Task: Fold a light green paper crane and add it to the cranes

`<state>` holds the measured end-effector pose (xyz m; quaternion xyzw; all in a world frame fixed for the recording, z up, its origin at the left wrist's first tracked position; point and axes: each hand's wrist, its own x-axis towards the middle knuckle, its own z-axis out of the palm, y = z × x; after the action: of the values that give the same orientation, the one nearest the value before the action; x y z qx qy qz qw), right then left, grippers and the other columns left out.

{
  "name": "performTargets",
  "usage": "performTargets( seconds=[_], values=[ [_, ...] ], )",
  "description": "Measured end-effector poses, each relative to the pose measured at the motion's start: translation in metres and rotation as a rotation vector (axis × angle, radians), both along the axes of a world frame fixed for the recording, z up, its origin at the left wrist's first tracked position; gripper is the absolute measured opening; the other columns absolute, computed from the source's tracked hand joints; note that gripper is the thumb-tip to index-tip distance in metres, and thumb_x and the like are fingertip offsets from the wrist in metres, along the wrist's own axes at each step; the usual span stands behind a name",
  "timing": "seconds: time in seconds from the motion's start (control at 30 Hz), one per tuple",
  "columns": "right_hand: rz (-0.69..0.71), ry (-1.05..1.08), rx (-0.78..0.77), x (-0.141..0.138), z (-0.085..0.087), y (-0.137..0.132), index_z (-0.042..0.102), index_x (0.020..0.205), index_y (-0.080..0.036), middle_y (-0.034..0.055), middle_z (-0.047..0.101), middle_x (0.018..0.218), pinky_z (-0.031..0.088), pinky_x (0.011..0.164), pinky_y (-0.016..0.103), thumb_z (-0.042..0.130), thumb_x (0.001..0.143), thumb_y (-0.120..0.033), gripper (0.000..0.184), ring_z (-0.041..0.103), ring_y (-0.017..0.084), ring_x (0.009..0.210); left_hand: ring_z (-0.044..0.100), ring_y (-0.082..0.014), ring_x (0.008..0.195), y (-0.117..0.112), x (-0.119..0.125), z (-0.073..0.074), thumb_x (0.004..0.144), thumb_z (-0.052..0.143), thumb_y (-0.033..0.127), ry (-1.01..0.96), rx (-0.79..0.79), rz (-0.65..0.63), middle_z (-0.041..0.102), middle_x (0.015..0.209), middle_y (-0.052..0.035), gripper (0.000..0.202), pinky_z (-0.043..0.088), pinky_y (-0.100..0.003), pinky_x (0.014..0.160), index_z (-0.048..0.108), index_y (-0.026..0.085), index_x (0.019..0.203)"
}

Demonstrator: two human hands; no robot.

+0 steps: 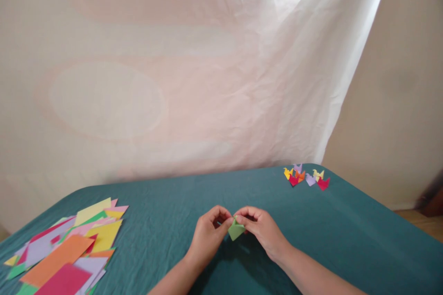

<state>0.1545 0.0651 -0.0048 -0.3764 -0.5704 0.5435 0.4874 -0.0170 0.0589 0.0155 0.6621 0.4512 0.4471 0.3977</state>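
A small folded piece of light green paper (pixel 236 231) is held between both hands, just above the cloth near the front middle. My left hand (pixel 210 233) pinches its upper left tip between thumb and fingers. From the other side, my right hand (pixel 262 229) grips the upper right part, thumb in front and fingers curled behind. The paper's lower end comes to a point facing down. My fingertips cover its top folds.
A teal cloth (pixel 162 221) covers the table. Loose coloured paper sheets (pixel 64 258) lie overlapping at the left. Several small folded paper birds (pixel 310 179) in yellow, red, orange and purple stand at the back right. Behind the table hangs a pale sheet (pixel 207 101).
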Motion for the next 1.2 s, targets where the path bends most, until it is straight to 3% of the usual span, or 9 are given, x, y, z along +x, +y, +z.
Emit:
performTargets(
  seconds=[0.27, 0.7, 1.0, 1.2],
  values=[
    [0.061, 0.114, -0.094, -0.001, 0.002, -0.002, 0.073, 0.085, -0.015, 0.0011, 0.063, 0.066, 0.036, 0.057, 0.023, 0.07, 0.077, -0.037, 0.024, 0.048, 0.011, 0.058, 0.048, -0.0099, 0.056, 0.006, 0.0, -0.006, 0.08, 0.063, 0.035, -0.117, -0.133, -0.046, 0.053, 0.062, 0.0022, 0.022, 0.038, -0.019, 0.054, 0.056, 0.015, 0.075],
    [0.15, 0.286, -0.259, 0.0, -0.01, 0.002, 0.068, 0.078, -0.013, -0.0001, 0.061, 0.064, 0.036, 0.055, 0.022, 0.077, 0.07, -0.031, 0.021, 0.049, 0.009, 0.055, 0.046, -0.0093, 0.058, -0.001, 0.002, -0.001, 0.08, 0.063, 0.034, -0.063, -0.094, -0.036, 0.052, 0.064, 0.0025, 0.02, 0.036, -0.019, 0.055, 0.056, 0.015, 0.076],
    [0.186, 0.213, -0.208, 0.002, -0.005, 0.0, 0.065, 0.074, -0.014, -0.0015, 0.06, 0.064, 0.037, 0.056, 0.022, 0.078, 0.069, -0.034, 0.024, 0.048, 0.009, 0.057, 0.049, -0.0109, 0.06, -0.001, 0.001, 0.0, 0.078, 0.063, 0.029, 0.015, -0.057, -0.021, 0.055, 0.064, 0.0021, 0.014, 0.037, -0.02, 0.057, 0.057, 0.016, 0.075],
    [0.155, 0.078, -0.104, 0.001, -0.001, -0.001, 0.065, 0.083, -0.017, -0.0021, 0.059, 0.068, 0.038, 0.056, 0.021, 0.074, 0.071, -0.04, 0.027, 0.049, 0.011, 0.06, 0.049, -0.0108, 0.058, -0.002, 0.002, 0.003, 0.075, 0.064, 0.026, 0.006, -0.054, 0.003, 0.054, 0.062, 0.0033, 0.012, 0.037, -0.02, 0.056, 0.058, 0.017, 0.074]
  ],
)
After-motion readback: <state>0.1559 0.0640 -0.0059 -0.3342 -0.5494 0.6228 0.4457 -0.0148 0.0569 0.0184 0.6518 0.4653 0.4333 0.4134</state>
